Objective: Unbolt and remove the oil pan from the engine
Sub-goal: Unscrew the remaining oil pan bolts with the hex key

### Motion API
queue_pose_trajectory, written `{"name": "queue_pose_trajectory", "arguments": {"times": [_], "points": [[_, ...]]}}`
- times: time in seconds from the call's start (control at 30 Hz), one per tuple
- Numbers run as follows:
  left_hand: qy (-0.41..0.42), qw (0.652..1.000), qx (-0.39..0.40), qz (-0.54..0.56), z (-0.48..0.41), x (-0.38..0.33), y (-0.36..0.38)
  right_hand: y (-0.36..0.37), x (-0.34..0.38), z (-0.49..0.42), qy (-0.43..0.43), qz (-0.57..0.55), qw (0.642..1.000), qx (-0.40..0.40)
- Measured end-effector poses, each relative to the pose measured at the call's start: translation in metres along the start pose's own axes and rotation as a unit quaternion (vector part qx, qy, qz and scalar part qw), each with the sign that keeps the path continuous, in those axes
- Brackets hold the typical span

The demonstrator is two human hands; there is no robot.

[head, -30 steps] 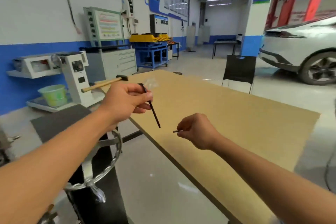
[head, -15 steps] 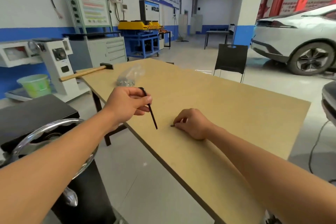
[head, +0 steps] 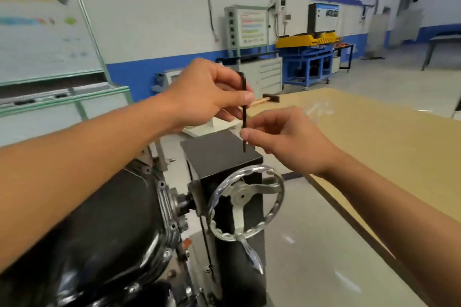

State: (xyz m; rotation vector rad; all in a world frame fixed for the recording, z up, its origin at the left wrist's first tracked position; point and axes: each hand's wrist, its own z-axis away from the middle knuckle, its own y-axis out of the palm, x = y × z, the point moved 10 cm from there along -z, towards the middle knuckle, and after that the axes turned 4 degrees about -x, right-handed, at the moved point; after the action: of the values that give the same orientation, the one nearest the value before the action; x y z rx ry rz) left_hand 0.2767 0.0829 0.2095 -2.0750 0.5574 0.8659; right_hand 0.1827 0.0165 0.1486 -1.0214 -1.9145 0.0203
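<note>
My left hand [head: 207, 97] holds the bent upper end of a black hex key [head: 244, 112], which hangs upright in the air. My right hand [head: 282, 139] pinches the key's lower shaft between thumb and fingers. Both hands hover above the black top of the engine stand [head: 219, 152]. The glossy black oil pan [head: 99, 232] fills the lower left, with its bolted metal flange [head: 167, 204] along its right edge. My left forearm hides part of the pan.
A silver handwheel [head: 245, 203] sticks out from the stand below my hands. A brown worktable [head: 386, 147] stretches to the right, with a hammer [head: 270, 98] and a clear plastic bag [head: 321, 108] at its far end. Cabinets and a blue cart stand by the wall.
My view has swung left from the worktable to the engine. My right hand left the tabletop, where it held a small bolt, and now pinches the hex key's shaft.
</note>
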Motion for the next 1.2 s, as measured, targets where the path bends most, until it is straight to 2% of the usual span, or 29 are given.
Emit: {"name": "queue_pose_trajectory", "arguments": {"times": [0.07,0.2,0.37,0.57,0.8,0.93,1.2], "points": [[0.008,0.999,-0.032,-0.019,0.014,0.006,-0.051,0.047,0.023,-0.027,-0.034,-0.018,0.999,0.014],[0.039,0.993,-0.084,-0.075,0.040,0.016,-0.130,0.117,0.058,-0.063,-0.094,-0.073,0.993,-0.021],[0.056,0.983,-0.061,-0.161,0.065,0.046,-0.164,0.187,0.059,-0.062,-0.144,-0.106,0.982,-0.068],[0.069,0.977,-0.015,-0.200,0.085,0.065,-0.162,0.211,0.039,-0.052,-0.185,-0.076,0.976,-0.082],[0.013,0.995,0.024,-0.098,0.081,0.087,-0.157,0.208,0.041,-0.054,-0.219,-0.062,0.970,-0.089],[-0.009,0.996,0.035,-0.079,0.087,0.097,-0.163,0.217,0.045,-0.050,-0.220,-0.059,0.971,-0.076],[-0.012,0.998,0.027,-0.059,0.084,0.098,-0.161,0.210,0.042,-0.046,-0.214,-0.043,0.969,-0.116]]}}
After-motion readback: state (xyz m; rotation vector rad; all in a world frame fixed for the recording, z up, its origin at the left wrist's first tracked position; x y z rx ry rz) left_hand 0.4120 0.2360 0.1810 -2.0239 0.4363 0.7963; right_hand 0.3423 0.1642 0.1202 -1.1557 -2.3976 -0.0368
